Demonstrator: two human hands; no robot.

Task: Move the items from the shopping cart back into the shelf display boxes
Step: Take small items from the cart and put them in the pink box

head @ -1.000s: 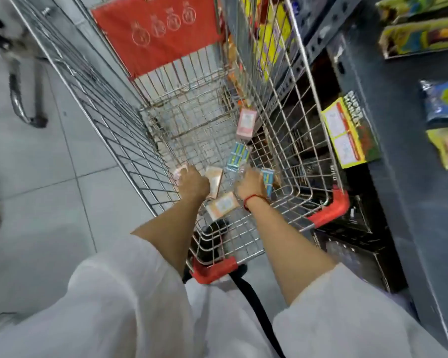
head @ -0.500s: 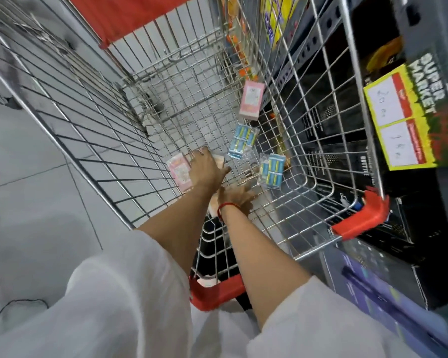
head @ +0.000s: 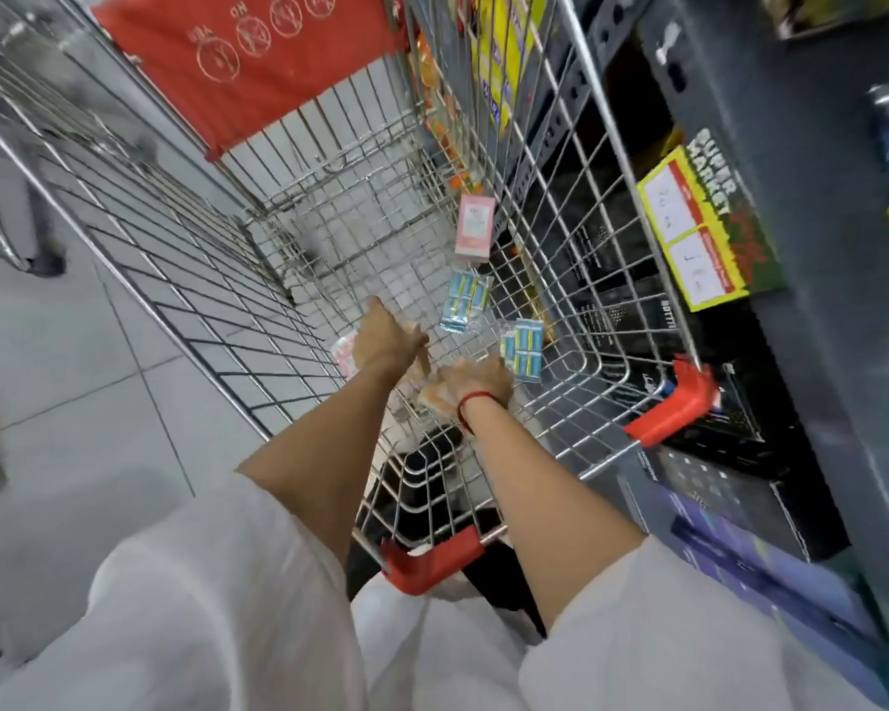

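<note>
Wire cart [head: 257,279], both hands [head: 387,341] among packets [head: 465,299]

Cart [head: 483,213] is standing open on top, so hands are getting in from above only; wire walls are blocking left, right and front, and the red flap [head: 247,59] is closing off the far end. Floor of the basket is lying mostly bare toward the far end. Shelf unit [head: 812,351] is crowding the right wall, with the price tag [head: 699,228] sticking out just beside the rim.
</note>
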